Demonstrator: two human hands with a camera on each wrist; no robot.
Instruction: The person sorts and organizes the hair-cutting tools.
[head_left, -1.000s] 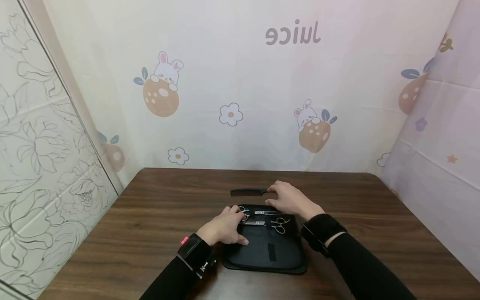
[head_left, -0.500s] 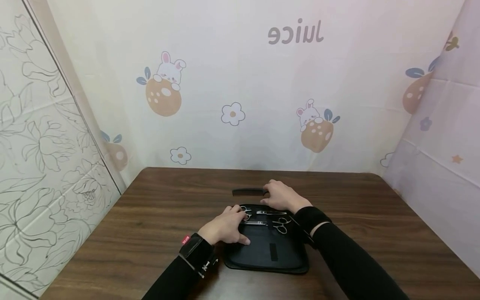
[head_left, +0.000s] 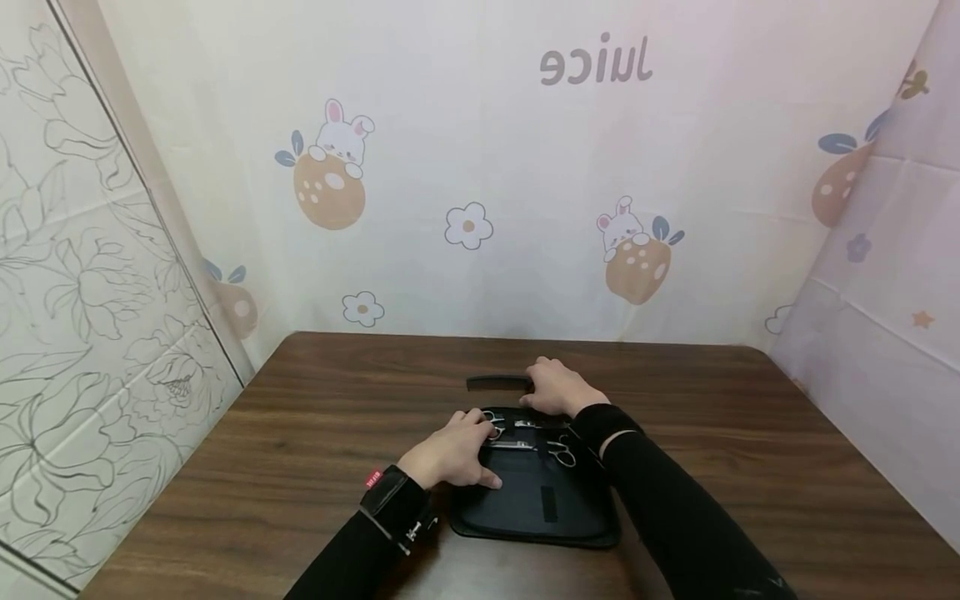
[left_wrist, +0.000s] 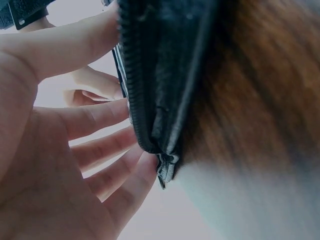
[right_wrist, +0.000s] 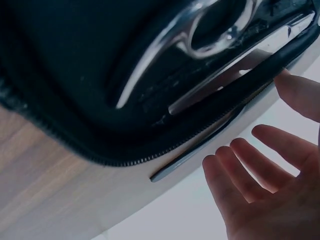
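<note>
A black zippered scissor case [head_left: 517,508] lies on the table, with two pairs of scissors [head_left: 562,455] held on its upper half. My left hand [head_left: 448,452] rests on the case's left side, fingers extended over the scissors there and thumb along the edge. Beyond the case's far edge lies a black comb [head_left: 497,382]. Over the comb's right end reaches my right hand [head_left: 561,390], hiding that end. In the right wrist view, its fingers [right_wrist: 240,175] are loosely extended with the thumb at the case's zippered edge, and the comb [right_wrist: 190,157] shows between case and table.
The brown wooden table [head_left: 337,392] surrounds the case on all sides. Behind it hangs a pale printed curtain [head_left: 420,167], and a flower-patterned panel [head_left: 97,333] stands at the left.
My right hand has moved left along the case's far edge, covering more of the comb's right end. The right forearm now hides part of the scissors. My left hand stays in place.
</note>
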